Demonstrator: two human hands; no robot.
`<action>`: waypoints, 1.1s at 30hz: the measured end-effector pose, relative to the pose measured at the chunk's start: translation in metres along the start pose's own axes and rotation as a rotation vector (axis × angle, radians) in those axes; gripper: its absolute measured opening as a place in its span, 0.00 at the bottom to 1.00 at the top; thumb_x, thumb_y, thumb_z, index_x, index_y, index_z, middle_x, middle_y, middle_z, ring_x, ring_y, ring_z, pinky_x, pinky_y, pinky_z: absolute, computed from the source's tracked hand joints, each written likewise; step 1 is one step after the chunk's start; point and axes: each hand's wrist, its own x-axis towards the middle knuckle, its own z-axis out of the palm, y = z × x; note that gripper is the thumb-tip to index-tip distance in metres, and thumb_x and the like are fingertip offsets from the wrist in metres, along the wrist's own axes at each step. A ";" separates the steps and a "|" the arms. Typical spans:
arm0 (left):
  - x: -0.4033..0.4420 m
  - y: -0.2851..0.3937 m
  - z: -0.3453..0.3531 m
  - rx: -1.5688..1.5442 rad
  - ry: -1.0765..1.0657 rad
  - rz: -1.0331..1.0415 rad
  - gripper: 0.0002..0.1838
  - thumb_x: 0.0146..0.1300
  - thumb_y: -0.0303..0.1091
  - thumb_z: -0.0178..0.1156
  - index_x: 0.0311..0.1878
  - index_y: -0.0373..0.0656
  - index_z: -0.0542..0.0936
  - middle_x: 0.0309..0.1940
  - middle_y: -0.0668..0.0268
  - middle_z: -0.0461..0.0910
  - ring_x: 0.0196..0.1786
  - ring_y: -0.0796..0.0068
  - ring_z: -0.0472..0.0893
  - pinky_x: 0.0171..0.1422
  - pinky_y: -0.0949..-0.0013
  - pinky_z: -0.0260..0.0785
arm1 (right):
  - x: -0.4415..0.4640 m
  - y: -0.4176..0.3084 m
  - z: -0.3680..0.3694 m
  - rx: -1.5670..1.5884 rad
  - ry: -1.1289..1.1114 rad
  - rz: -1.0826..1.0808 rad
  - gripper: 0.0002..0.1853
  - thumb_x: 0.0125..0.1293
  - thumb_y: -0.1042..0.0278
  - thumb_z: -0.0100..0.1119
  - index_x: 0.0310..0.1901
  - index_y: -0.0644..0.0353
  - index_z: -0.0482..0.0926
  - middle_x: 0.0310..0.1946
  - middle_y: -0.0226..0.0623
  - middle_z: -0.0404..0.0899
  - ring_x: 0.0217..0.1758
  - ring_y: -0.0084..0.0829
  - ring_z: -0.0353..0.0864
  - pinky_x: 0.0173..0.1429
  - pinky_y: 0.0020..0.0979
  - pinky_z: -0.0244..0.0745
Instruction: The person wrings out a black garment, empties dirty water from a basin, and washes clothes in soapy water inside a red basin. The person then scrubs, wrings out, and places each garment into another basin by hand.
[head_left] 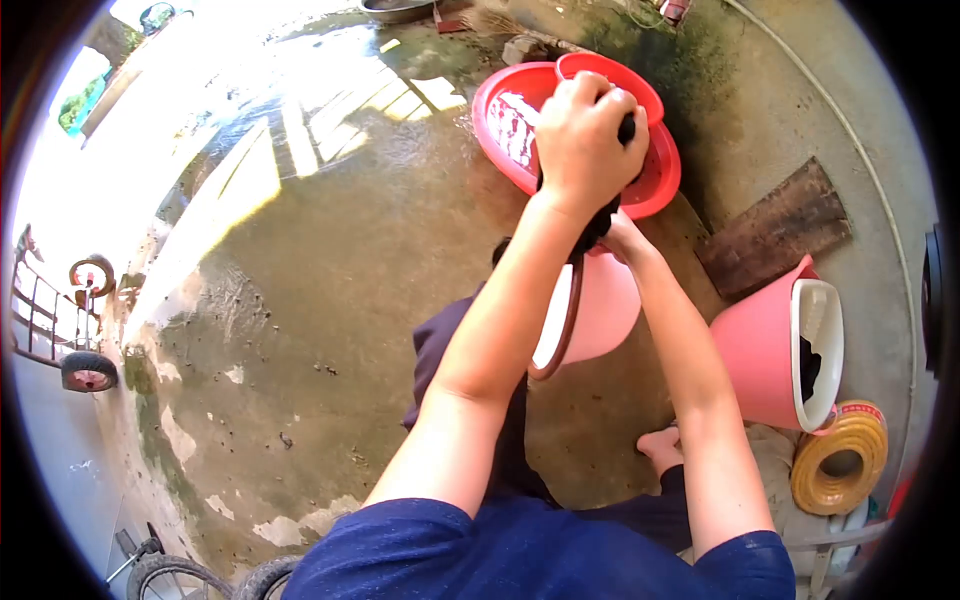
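Observation:
My left hand (590, 140) is raised, its fingers wrapped round a dark wet cloth (598, 226), in front of a red basin (655, 180) with water in it. Lower down, my right hand (625, 238) is at the lower part of the same cloth, mostly hidden by the cloth and my other arm. A smaller red bowl (655, 100) rests at the basin's far edge. Directly beneath the cloth is a pink bucket (605, 310) with a brown rim, close to my legs.
A second pink bucket (755, 335) with a white inner basket and dark cloth stands right, beside a yellow hose coil (870, 455). A wooden board (780, 230) lies behind it. At left are a wheeled cart (88, 370) and wet concrete floor (330, 260).

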 end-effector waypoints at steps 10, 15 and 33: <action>-0.053 0.031 0.030 -0.202 -0.383 -0.061 0.05 0.44 0.30 0.63 0.24 0.43 0.76 0.28 0.63 0.71 0.32 0.63 0.74 0.35 0.65 0.68 | -0.057 0.132 -0.083 0.206 0.619 0.019 0.11 0.50 0.62 0.60 0.25 0.63 0.76 0.18 0.29 0.73 0.19 0.22 0.70 0.23 0.24 0.65; -0.063 0.062 0.042 -0.345 -0.451 -0.069 0.05 0.44 0.28 0.63 0.24 0.42 0.76 0.29 0.63 0.72 0.32 0.63 0.75 0.35 0.66 0.69 | -0.138 0.229 -0.107 1.020 0.940 -0.031 0.15 0.54 0.65 0.56 0.40 0.68 0.77 0.37 0.40 0.78 0.38 0.32 0.77 0.44 0.30 0.71; -0.109 0.151 0.077 -1.188 -0.818 -0.923 0.06 0.57 0.29 0.59 0.29 0.36 0.77 0.29 0.70 0.76 0.34 0.82 0.72 0.41 0.78 0.63 | -0.208 0.159 -0.077 -0.300 0.427 -0.507 0.28 0.40 0.73 0.63 0.49 0.59 0.71 0.46 0.40 0.72 0.53 0.39 0.68 0.52 0.34 0.68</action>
